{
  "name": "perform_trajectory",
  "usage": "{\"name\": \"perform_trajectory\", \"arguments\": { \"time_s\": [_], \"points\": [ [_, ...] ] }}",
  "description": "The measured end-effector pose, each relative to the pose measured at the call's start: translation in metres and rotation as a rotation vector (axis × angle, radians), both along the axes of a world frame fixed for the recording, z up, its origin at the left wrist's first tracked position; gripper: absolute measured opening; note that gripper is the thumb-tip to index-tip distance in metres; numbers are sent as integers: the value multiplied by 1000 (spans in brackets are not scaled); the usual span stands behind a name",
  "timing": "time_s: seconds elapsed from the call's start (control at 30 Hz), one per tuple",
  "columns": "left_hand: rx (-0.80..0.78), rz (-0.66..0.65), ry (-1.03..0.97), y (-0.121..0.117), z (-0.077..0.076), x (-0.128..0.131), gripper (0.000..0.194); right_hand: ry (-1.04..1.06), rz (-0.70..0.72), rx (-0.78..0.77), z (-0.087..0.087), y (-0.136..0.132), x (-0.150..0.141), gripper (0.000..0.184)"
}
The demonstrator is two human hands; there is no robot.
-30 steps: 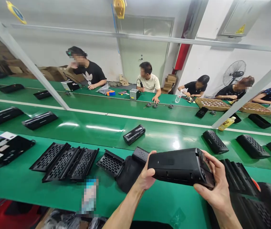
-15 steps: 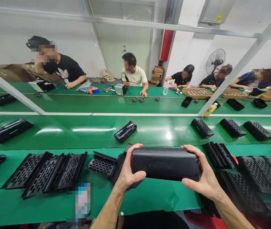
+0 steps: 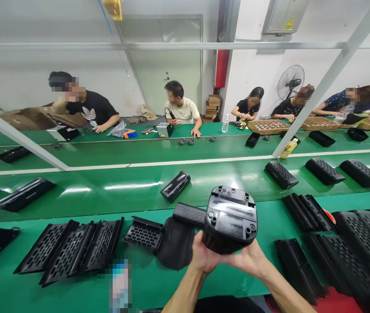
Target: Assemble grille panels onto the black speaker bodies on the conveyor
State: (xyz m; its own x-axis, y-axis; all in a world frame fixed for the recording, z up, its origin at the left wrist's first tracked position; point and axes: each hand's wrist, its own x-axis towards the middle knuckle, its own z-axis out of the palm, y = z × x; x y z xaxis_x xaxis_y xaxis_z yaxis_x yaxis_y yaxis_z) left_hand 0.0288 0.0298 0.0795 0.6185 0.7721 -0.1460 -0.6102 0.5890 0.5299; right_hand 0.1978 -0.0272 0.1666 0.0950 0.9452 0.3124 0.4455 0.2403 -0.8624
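Both my hands hold one black plastic housing (image 3: 231,213), apparently a speaker shell, above the green bench. Its glossy end with screw holes at the corners faces me and tilts upward. My left hand (image 3: 203,255) is closed around its lower left side. Around the lower right side my right hand (image 3: 249,259) is closed too, and the fingers behind the housing are hidden. Just left of it lie a perforated black housing (image 3: 189,214), a dark cloth-like piece (image 3: 174,244) and a perforated grille panel (image 3: 144,234).
Several grille panels (image 3: 69,248) lie at the left, and stacked black shells (image 3: 356,243) at the right. On the green conveyor (image 3: 133,187) are more housings, one (image 3: 175,186) straight ahead. Co-workers sit across the line. A slanted metal post (image 3: 312,100) stands at the right.
The housing has turned from lying sideways between my hands to end-on, its glossy end toward me. My hands have come close together beneath it. The camera view has swung rightward overall.
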Motion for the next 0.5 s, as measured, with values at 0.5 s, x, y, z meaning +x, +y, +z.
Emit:
{"name": "perform_trajectory", "arguments": {
  "time_s": [0.5],
  "points": [
    [727,165,641,35,62,-61,98,-418,52,-105,7,-8,64,112]
  ]
}}
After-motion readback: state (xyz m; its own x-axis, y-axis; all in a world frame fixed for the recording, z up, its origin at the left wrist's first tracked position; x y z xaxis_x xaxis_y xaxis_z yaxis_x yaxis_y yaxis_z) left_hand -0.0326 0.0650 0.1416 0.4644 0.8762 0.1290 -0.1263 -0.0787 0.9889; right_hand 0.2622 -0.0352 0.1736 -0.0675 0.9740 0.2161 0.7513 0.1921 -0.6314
